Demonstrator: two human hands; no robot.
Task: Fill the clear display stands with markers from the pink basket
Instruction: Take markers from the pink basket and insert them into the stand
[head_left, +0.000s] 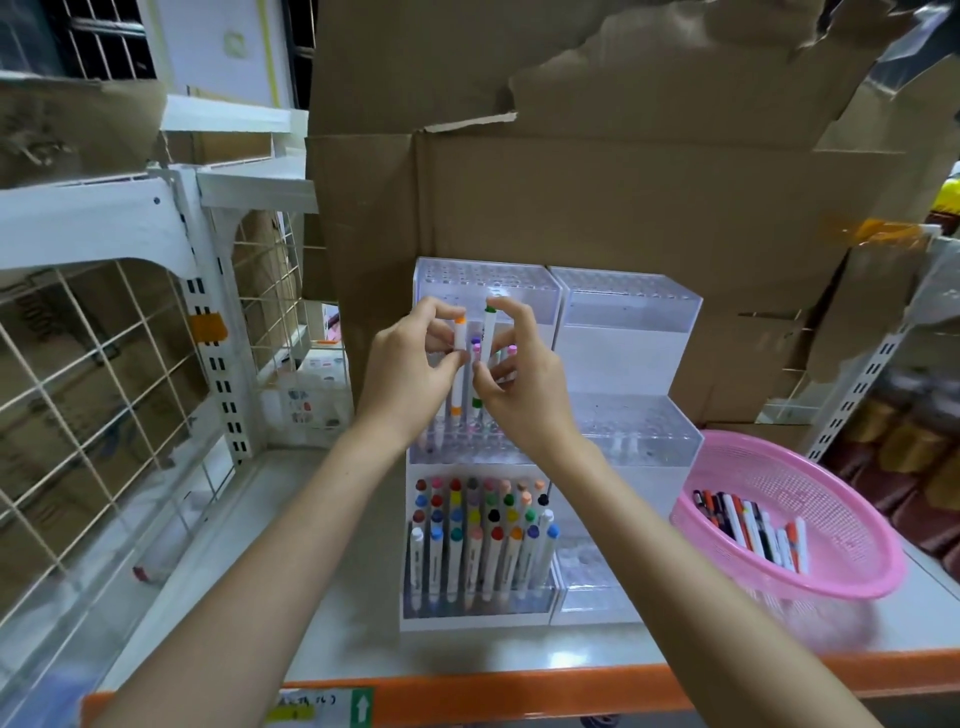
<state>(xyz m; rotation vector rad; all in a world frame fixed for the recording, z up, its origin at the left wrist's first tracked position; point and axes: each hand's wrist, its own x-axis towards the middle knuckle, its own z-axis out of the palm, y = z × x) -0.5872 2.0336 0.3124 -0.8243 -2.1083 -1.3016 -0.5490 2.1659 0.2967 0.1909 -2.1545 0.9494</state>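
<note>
Two stepped clear display stands sit side by side on the shelf. The left stand (423, 280) has its lowest tier full of markers (480, 525); the right stand (631, 332) looks nearly empty. Over the left stand's middle tier, my left hand (410, 374) pinches an upright orange-capped marker (459, 358). Beside it my right hand (519, 379) pinches an upright green-capped marker (487, 358) and holds a few more, pink and purple caps showing. The pink basket (831, 561) at the right holds several markers (753, 530).
Large cardboard sheets (597, 197) stand right behind the stands. A white wire grid panel (104, 374) and shelf bracket close off the left side. The shelf's orange front edge (519, 691) runs along the bottom. Another rack with goods is at the far right.
</note>
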